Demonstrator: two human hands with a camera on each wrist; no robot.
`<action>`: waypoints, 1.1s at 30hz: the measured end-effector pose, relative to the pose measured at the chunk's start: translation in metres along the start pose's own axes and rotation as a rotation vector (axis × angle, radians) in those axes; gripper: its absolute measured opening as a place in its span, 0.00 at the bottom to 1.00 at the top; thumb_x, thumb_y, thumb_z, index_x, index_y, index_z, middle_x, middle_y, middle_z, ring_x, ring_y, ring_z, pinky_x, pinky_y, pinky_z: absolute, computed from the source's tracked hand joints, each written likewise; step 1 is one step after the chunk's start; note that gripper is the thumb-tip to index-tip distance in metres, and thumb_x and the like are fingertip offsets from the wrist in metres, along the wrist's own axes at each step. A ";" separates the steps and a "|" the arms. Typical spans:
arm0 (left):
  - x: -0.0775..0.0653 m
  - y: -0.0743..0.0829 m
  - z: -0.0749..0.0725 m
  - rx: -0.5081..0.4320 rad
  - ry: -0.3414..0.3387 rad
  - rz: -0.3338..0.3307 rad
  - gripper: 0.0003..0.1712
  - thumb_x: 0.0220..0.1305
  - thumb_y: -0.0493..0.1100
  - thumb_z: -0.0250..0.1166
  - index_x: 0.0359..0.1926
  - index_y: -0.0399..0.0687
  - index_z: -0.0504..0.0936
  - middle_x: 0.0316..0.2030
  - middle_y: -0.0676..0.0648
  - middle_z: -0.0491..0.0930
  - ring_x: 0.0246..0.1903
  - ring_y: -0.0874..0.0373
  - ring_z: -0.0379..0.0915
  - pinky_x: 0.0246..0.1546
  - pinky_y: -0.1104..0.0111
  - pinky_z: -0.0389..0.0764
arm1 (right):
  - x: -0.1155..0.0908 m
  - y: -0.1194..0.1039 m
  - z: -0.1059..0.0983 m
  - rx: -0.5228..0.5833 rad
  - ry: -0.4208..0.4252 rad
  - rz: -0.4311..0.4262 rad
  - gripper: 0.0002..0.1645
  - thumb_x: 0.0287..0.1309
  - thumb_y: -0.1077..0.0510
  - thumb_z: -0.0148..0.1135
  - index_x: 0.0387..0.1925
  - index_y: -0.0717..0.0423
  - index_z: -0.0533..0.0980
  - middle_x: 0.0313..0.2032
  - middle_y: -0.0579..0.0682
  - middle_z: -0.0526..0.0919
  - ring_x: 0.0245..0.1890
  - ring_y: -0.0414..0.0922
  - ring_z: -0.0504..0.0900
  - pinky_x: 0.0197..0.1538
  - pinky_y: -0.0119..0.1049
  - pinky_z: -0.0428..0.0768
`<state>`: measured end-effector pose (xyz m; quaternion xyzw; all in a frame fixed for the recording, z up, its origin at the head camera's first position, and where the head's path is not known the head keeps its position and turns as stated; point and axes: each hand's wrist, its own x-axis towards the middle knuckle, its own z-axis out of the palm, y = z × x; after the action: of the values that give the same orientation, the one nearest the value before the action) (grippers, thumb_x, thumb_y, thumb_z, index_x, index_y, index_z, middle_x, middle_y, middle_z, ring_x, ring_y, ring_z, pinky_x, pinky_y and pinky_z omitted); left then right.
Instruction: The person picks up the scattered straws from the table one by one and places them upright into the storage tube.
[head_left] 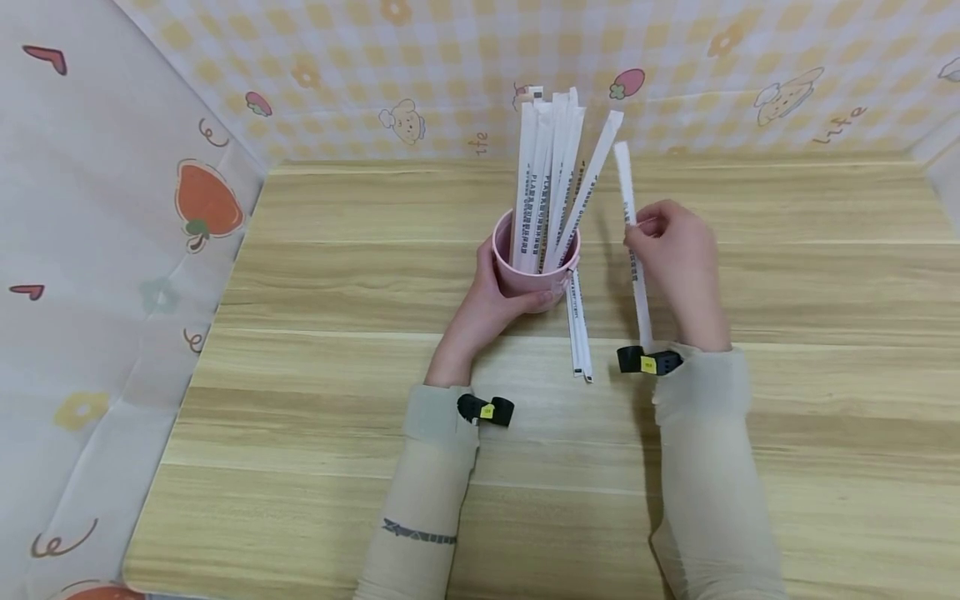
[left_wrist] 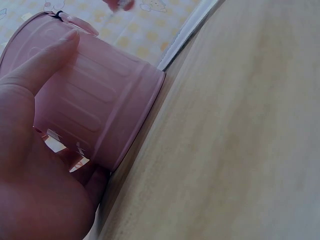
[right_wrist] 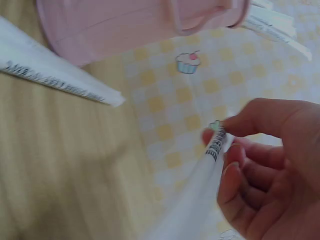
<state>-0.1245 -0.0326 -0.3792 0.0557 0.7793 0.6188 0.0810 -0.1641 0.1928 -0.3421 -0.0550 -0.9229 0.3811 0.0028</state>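
A pink bucket (head_left: 536, 283) stands on the table with several paper-wrapped straws (head_left: 551, 175) upright in it. My left hand (head_left: 487, 292) grips the bucket round its left and front side, the thumb lying along the ribbed wall (left_wrist: 95, 90) in the left wrist view. To the right of the bucket, my right hand (head_left: 675, 250) pinches one wrapped straw (head_left: 638, 292) between thumb and fingertips, held nearly upright. The same pinched straw (right_wrist: 200, 175) looks blurred in the right wrist view. More wrapped straws (head_left: 577, 333) lie on the table just right of the bucket.
The wood-grain table (head_left: 322, 467) reaches back to a yellow checked wall covering (head_left: 315, 50). On the left rises a white patterned covering (head_left: 150, 292). A handle (right_wrist: 192, 22) hangs on the bucket's side.
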 end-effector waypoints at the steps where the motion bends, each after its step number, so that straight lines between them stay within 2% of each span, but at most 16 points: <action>1: 0.000 0.000 0.000 -0.001 -0.001 0.001 0.60 0.41 0.42 0.73 0.67 0.66 0.40 0.64 0.57 0.50 0.61 0.65 0.48 0.60 0.63 0.53 | -0.001 -0.002 -0.002 0.023 0.039 -0.004 0.19 0.56 0.53 0.52 0.47 0.58 0.73 0.36 0.50 0.77 0.30 0.43 0.74 0.28 0.30 0.74; 4: 0.000 0.001 0.000 -0.005 -0.002 0.001 0.60 0.42 0.42 0.73 0.67 0.66 0.40 0.64 0.56 0.50 0.61 0.65 0.48 0.60 0.63 0.53 | -0.004 -0.009 -0.011 0.120 0.173 -0.026 0.18 0.56 0.52 0.54 0.47 0.54 0.74 0.36 0.47 0.78 0.31 0.40 0.74 0.30 0.26 0.73; 9: 0.000 0.001 0.000 -0.013 -0.004 0.010 0.60 0.42 0.41 0.73 0.67 0.65 0.40 0.64 0.57 0.50 0.61 0.65 0.48 0.60 0.63 0.52 | -0.015 -0.027 -0.025 0.303 0.378 -0.083 0.13 0.53 0.52 0.59 0.42 0.50 0.78 0.34 0.45 0.80 0.30 0.38 0.73 0.33 0.25 0.70; 16: 0.000 0.000 0.000 -0.006 -0.004 -0.007 0.61 0.41 0.41 0.73 0.66 0.67 0.40 0.64 0.57 0.50 0.61 0.65 0.47 0.61 0.62 0.52 | -0.035 -0.054 -0.037 0.549 0.562 -0.251 0.09 0.50 0.59 0.63 0.36 0.54 0.80 0.31 0.51 0.81 0.27 0.42 0.76 0.30 0.26 0.72; 23: -0.001 0.001 -0.001 -0.005 -0.004 0.001 0.60 0.42 0.41 0.73 0.66 0.68 0.40 0.64 0.56 0.50 0.61 0.64 0.47 0.61 0.62 0.52 | -0.054 -0.078 -0.037 0.706 0.657 -0.476 0.08 0.48 0.65 0.61 0.34 0.61 0.78 0.29 0.57 0.80 0.24 0.46 0.76 0.27 0.27 0.74; 27: -0.001 0.002 -0.001 -0.015 -0.014 0.016 0.59 0.42 0.40 0.73 0.66 0.66 0.40 0.64 0.56 0.50 0.60 0.65 0.48 0.60 0.63 0.53 | -0.058 -0.085 -0.034 0.805 0.683 -0.551 0.08 0.46 0.68 0.61 0.32 0.64 0.77 0.27 0.61 0.78 0.24 0.49 0.75 0.24 0.27 0.74; 30: -0.001 0.002 -0.001 -0.024 -0.022 0.015 0.59 0.42 0.40 0.73 0.66 0.66 0.41 0.63 0.57 0.51 0.60 0.64 0.48 0.60 0.62 0.53 | -0.058 -0.087 -0.031 0.859 0.669 -0.590 0.09 0.44 0.68 0.62 0.32 0.66 0.76 0.27 0.63 0.77 0.24 0.50 0.75 0.23 0.27 0.74; 33: -0.001 0.002 -0.001 -0.025 -0.021 0.010 0.59 0.42 0.40 0.73 0.66 0.65 0.41 0.63 0.57 0.51 0.60 0.64 0.49 0.60 0.62 0.54 | -0.058 -0.086 -0.027 0.838 0.612 -0.614 0.09 0.45 0.67 0.62 0.33 0.66 0.75 0.28 0.62 0.77 0.26 0.51 0.76 0.24 0.28 0.74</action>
<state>-0.1238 -0.0336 -0.3770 0.0652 0.7704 0.6282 0.0868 -0.1141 0.1448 -0.2603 0.1126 -0.6252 0.6608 0.3997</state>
